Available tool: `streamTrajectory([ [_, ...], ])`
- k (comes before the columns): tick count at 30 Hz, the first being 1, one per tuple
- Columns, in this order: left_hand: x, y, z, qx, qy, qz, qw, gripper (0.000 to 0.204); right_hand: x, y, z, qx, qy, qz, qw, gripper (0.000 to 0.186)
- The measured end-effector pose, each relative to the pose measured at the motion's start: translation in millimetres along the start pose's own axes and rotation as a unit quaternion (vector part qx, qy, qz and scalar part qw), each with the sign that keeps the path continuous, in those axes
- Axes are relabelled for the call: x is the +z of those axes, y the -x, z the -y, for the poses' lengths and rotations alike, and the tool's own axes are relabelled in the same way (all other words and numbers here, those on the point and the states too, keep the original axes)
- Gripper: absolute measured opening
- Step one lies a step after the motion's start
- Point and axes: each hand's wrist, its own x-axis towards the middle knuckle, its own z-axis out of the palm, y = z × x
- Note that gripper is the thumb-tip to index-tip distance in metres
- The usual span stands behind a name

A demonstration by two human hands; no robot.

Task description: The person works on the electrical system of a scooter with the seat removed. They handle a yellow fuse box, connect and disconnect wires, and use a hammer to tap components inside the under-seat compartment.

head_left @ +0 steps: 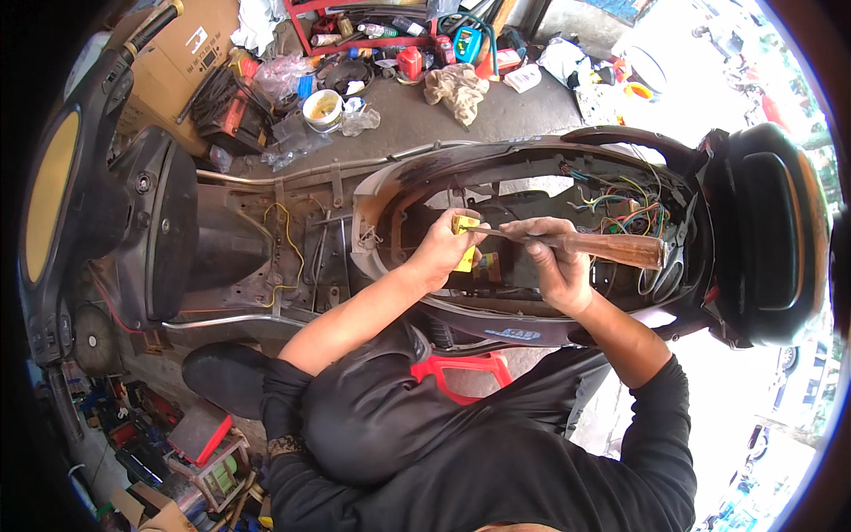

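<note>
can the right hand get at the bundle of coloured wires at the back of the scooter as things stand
Probably yes, but not freely. The wires lie uncovered in the open body just beyond the right hand, with nothing between them. However, that hand is closed around a wooden-handled tool, so its fingers are occupied.

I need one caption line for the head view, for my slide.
Left hand holds a yellow part; right hand works a wooden-handled screwdriver over an opened scooter.

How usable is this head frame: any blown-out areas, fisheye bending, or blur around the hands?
Head view: daylight at the right rim is blown out; the fisheye bends the scooter frame and leaves black corners. The left hand on the yellow part and the right hand gripping the wooden-handled tool are evenly lit and sharp.
</note>
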Motion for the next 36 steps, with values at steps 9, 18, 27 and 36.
streamTrajectory([
  [9,2,-1,-2,-0.025,-0.015,-0.027,0.999,0.031,-4,-6,12,0.065,-0.022,0.046,0.997,0.034],
  [18,1,2,-5,-0.069,-0.051,-0.024,0.996,0.034,-12,-9,14,0.098,0.038,0.079,0.991,0.031],
  [27,4,5,-4,-0.151,-0.059,0.09,0.983,0.03,-15,-6,5,0.049,0.137,-0.055,0.988,0.017],
  [36,6,7,-6,-0.176,-0.061,0.1,0.977,0.024,-2,-4,1,0.069,0.121,-0.021,0.99,0.024],
])
